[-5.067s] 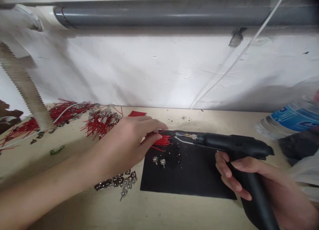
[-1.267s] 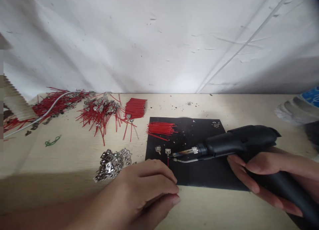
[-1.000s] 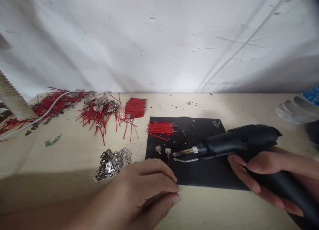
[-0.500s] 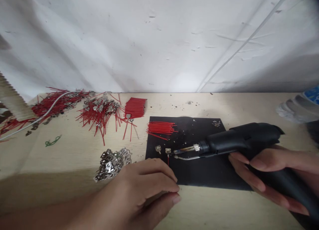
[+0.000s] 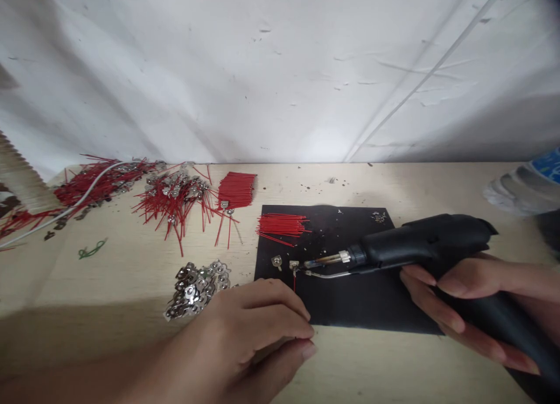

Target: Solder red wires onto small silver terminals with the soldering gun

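My right hand (image 5: 468, 293) is wrapped around the handle of a black soldering gun (image 5: 406, 243). Its hot tip and thin solder feed tube point left, right beside a small metal contact plate (image 5: 294, 265) on a black mat (image 5: 363, 307). A red wire (image 5: 294, 284) runs down from that plate and goes out of sight behind the fingers of my left hand (image 5: 262, 328). Those fingers are pinched together at the mat's front edge, on the wire as it appears; its far end is hidden. A second loose contact plate (image 5: 276, 262) lies just to the left.
A bundle of red wires (image 5: 282, 225) lies on the mat, another stack (image 5: 237, 190) behind it. Loose contact plates (image 5: 195, 290) are heaped left of the mat. Piles of wired plates (image 5: 175, 194) stretch along the white wall (image 5: 280, 71). A clear plastic object (image 5: 520, 188) stands far right.
The soldering gun's tip has risen very slightly beside the contact plate. Both hands stay in nearly the same place, and the view has shifted a touch.
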`<state>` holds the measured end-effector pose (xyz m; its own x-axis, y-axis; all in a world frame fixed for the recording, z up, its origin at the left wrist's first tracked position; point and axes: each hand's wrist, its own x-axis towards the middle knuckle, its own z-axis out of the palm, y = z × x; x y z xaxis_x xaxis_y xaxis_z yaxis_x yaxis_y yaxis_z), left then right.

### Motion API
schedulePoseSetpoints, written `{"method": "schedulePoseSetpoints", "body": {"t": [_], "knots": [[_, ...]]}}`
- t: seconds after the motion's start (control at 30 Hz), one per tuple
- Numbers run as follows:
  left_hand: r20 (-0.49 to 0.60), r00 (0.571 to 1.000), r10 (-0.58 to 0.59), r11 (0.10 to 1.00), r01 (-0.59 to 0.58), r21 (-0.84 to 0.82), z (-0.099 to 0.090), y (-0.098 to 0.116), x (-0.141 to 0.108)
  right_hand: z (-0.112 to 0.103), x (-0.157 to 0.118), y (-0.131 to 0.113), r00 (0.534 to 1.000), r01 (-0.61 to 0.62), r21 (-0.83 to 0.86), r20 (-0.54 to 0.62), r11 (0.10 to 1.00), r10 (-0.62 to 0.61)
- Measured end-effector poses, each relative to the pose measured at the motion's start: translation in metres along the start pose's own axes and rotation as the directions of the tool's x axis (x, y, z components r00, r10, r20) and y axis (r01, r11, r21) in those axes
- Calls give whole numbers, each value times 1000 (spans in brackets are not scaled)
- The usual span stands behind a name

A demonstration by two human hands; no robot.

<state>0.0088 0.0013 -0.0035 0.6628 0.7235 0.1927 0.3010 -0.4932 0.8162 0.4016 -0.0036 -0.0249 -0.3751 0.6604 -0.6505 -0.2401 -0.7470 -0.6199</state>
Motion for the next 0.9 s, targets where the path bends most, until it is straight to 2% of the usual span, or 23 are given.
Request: {"method": "schedulePoseSetpoints", "body": {"t": [0.1,0.2,0.33,0.4,0.5,0.6,0.7,0.8,0.9], "knots": [[-2,999,51,998,-51,42,3,0,-3,2,-2,-1,999,50,-5,17,999,-50],[-20,996,90,992,-88,90,9,2,-7,6,-2,-4,996,84,26,-40,996,-83],[-84,993,78,981,-62,184,9,7,-11,11,-1,-6,991,115,70,-81,991,-110],[-139,986,88,963,-49,264,1,9,-8,8,0,-5,991,125,81,-59,989,-120],[-247,961,123,903,-5,430,-21,4,5,1,1,0,992,120,93,-46,988,-117],[-278,956,97,826,78,558,-47,-14,19,-3,3,2,992,121,97,-36,988,-118],[-301,953,29,763,174,623,-63,-33,25,-2,4,1,993,116,93,-16,989,-115],[-241,970,23,780,134,611,-68,-38,29,-3,4,1,993,115,86,6,990,-116],[-142,990,11,822,72,565,-67,-33,37,-7,3,4,993,119,99,2,988,-120]]}}
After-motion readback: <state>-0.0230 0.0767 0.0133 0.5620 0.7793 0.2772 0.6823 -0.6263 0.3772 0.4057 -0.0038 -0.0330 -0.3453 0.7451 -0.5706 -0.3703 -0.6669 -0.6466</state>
